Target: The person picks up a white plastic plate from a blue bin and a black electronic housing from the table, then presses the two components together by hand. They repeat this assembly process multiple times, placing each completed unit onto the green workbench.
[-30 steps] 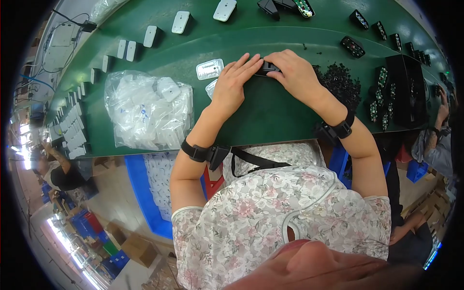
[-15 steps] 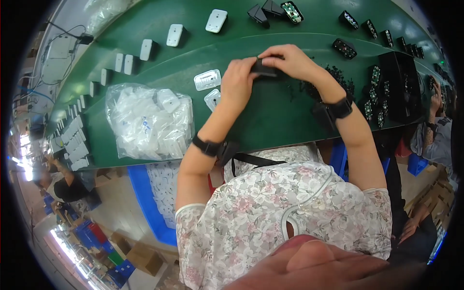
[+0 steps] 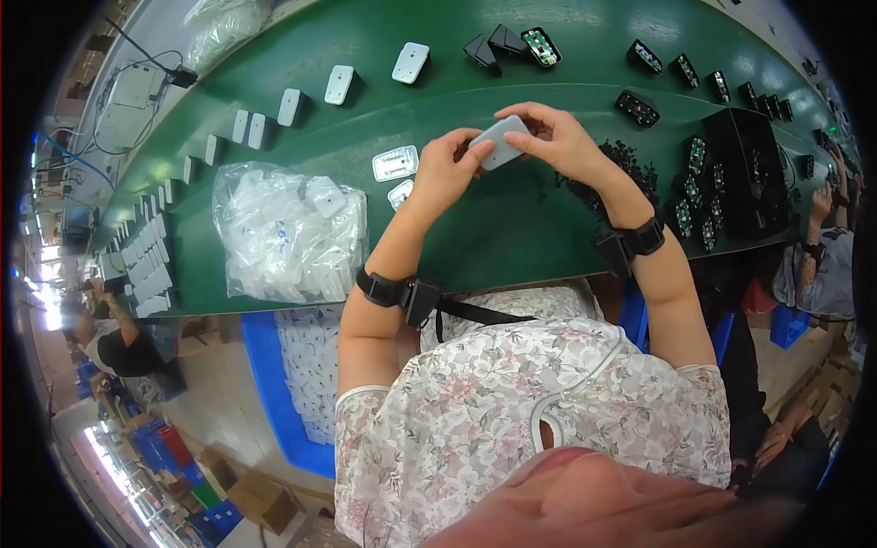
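Observation:
A small plastic casing (image 3: 503,143) with a light grey-white face turned up is held between my two hands above the green table (image 3: 493,237). My left hand (image 3: 448,169) grips its left end between thumb and fingers. My right hand (image 3: 555,142) pinches its right end, the thumb lying on the pale face. Beside my left hand lie two white plastic covers (image 3: 395,163), inner sides up. To the right of my right hand is a heap of small black parts (image 3: 621,172). The casing's underside is hidden.
Left of my arm sits a clear bag of white covers (image 3: 290,233). White-faced casings (image 3: 340,84) line the far left. Black housings (image 3: 480,53) and an open housing with a green circuit board (image 3: 541,47) lie beyond. Loose boards (image 3: 690,187) adjoin a black box (image 3: 722,137); a blue bin (image 3: 265,393) stands below.
The casing has turned from its dark side to its pale face. Both hands have come slightly nearer, with their grip shifted around it. The whole view has also moved a little.

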{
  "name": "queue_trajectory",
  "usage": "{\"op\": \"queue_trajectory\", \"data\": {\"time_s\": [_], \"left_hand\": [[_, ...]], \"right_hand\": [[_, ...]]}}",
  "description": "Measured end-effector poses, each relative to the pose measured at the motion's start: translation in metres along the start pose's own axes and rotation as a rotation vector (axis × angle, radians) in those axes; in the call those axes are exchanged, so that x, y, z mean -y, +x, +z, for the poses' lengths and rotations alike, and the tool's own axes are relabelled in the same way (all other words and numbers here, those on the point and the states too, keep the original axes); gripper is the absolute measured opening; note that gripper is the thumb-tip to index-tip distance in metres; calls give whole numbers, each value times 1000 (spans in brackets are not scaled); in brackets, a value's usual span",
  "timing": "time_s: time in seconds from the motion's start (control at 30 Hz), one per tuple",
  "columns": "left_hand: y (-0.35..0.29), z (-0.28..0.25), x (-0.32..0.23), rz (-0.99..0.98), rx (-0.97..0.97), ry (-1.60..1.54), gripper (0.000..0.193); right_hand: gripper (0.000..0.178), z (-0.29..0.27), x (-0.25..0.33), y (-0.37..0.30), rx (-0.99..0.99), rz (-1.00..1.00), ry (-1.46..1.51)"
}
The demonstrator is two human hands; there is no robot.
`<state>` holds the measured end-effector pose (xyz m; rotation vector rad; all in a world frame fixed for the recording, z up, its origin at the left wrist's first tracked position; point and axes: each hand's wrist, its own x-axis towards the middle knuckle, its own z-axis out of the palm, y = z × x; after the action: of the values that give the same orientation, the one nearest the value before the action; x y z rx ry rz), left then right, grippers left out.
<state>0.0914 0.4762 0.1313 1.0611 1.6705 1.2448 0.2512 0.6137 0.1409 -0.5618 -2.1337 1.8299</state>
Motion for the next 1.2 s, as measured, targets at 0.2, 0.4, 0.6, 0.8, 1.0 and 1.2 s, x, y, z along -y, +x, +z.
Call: {"op": "queue_trajectory", "data": {"time_s": [0.2,0.4,0.6,0.8,1.0,1.2], "left_hand": [[-15,-7,8,58,-138,113,29],[-10,-27,10,34,-344,139,30],[16,-18,-3,-7,-341,-9,29],[85,0,-9,-52,-192,9,32],[147,14,-14,-98,-141,-65,34],[159,-12,-3,-219,-3,208,40]], "right_hand": [[33,11,5,13,52,-137,-88],[44,-10,4,89,-447,-629,-1030],[53,-43,-16,132,-293,-257,-1551],[42,-119,-26,103,-570,-92,-1628],[42,-128,-22,83,-681,-272,-1569],[45,-97,-20,88,-553,-402,-1602]]}}
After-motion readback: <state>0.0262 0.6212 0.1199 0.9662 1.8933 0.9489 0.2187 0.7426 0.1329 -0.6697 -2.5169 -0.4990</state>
